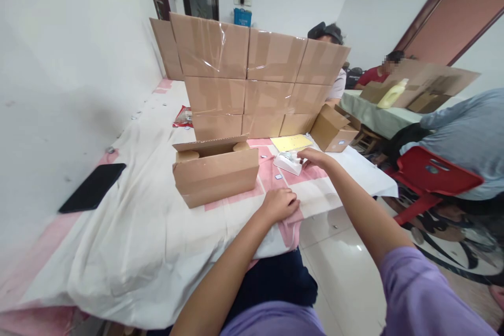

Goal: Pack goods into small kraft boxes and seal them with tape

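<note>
My left hand (280, 203) rests at the table's front edge, its fingers curled in with nothing visible in them. Farther forward and to the right, my right hand (314, 157) has its bent fingers closed at the right end of a small open white box (288, 164). Small pale, clear contents show inside that box, too small to name. Just behind it lies a yellow sheet (291, 142). A small white tag (279, 177) is on the cloth between my hands. An open, long cardboard box (216, 177) stands left of my hands.
A tall taped cardboard partition (260, 81) rises behind the work area. Another open carton (334, 128) stands at its right end. A black tablet or phone (92, 187) and a red packet (182, 117) lie leftward. One person sits behind the partition; others sit right, near a red chair (441, 170).
</note>
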### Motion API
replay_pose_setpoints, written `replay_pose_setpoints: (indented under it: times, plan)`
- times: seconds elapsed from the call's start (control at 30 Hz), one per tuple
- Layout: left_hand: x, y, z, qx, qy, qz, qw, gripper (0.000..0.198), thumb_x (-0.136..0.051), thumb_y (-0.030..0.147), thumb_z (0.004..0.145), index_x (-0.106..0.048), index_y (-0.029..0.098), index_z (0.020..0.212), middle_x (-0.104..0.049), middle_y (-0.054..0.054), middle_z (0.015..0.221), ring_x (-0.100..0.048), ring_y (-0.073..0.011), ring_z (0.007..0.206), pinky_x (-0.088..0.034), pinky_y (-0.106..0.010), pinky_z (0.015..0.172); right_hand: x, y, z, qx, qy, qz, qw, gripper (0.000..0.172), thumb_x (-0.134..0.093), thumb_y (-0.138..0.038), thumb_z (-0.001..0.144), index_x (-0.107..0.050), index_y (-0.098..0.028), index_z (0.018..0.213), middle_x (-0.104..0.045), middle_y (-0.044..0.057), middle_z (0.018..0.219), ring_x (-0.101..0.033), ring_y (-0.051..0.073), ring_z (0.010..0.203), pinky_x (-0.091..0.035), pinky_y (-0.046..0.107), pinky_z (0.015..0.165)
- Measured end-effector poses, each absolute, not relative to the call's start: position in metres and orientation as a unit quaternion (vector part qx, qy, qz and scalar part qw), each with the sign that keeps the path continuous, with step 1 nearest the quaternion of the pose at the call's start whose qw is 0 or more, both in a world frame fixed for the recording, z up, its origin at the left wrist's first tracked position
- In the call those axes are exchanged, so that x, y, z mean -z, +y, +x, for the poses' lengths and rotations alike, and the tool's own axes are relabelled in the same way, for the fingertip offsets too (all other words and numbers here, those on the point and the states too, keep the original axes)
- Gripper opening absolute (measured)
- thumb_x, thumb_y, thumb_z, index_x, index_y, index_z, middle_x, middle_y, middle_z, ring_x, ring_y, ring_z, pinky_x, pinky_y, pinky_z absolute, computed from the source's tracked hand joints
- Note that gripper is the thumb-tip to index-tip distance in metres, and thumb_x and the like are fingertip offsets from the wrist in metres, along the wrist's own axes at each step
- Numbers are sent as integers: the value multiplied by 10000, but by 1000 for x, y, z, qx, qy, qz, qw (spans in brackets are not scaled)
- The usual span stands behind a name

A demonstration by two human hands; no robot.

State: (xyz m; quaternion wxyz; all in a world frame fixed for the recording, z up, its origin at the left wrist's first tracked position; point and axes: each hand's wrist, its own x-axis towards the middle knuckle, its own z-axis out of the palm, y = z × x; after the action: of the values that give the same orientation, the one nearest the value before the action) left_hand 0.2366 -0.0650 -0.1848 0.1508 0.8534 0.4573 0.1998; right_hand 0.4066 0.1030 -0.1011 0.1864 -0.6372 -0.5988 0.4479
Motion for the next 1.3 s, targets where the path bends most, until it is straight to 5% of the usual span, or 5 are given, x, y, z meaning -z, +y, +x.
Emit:
replay_pose_setpoints:
  times: [0.43,0.7,0.87,1.03,1.3]
  plan:
    - [184,-66,237,-201,466,847,160,245,-591,394,960,-661,164,1005,-686,-49,1024,-654,-170,941,-567,-390,861,125,84,448,-579,-534,-533,308,66,-639,-148,752,-597,-156,703,-716,115,706,-730,225,718,-633,321,720]
    - [183,-67,237,-204,471,841,169,252,-583,403,962,-658,165,990,-682,-44,1005,-649,-166,925,-561,-383,852,138,79,448,-584,-508,-568,281,330,-587,-433,888,-616,-137,744,-715,162,613,-677,212,482,-475,239,374]
    - [181,-68,237,-203,474,839,172,250,-581,403,963,-659,166,979,-683,-44,1002,-648,-166,929,-559,-382,855,142,78,438,-563,-515,-561,321,266,-731,-344,802,-518,-194,751,-704,80,590,-654,185,434,-383,198,299]
    - [180,-68,237,-204,474,838,175,248,-582,400,964,-661,165,973,-686,-44,1000,-650,-168,936,-559,-385,860,144,73,435,-564,-523,-514,381,460,-796,-189,703,-339,-240,729,-670,6,580,-676,171,487,-433,180,348]
    - [181,-67,237,-206,475,836,181,263,-571,416,965,-657,168,955,-681,-41,986,-642,-167,927,-548,-384,862,154,71,440,-597,-505,-451,430,385,-737,-195,687,-362,-239,764,-652,-22,626,-673,164,546,-549,249,496]
